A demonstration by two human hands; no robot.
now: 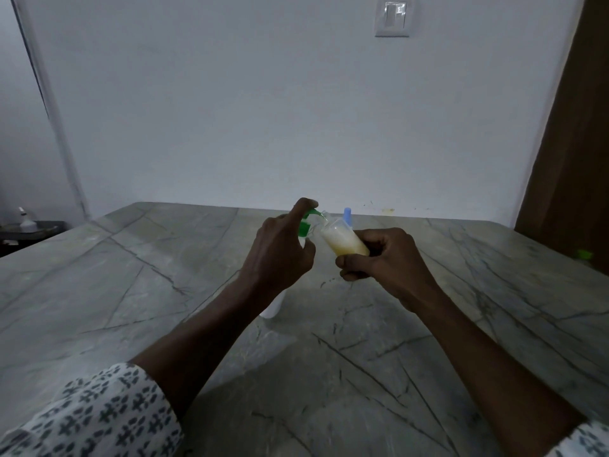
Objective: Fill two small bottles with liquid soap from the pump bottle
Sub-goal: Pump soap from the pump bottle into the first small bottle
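Note:
A white pump bottle with a green pump head stands on the marble table; my left hand wraps its neck, with the index finger on top of the pump. My right hand holds a small clear bottle tilted, its open mouth right at the green spout. Yellowish soap fills much of the small bottle. Behind it stands something with a blue cap, mostly hidden.
A small green object lies at the table's right edge. A dark brown door stands to the right. Far left, a low dark surface carries a small white bottle. A white wall with a light switch lies behind the table.

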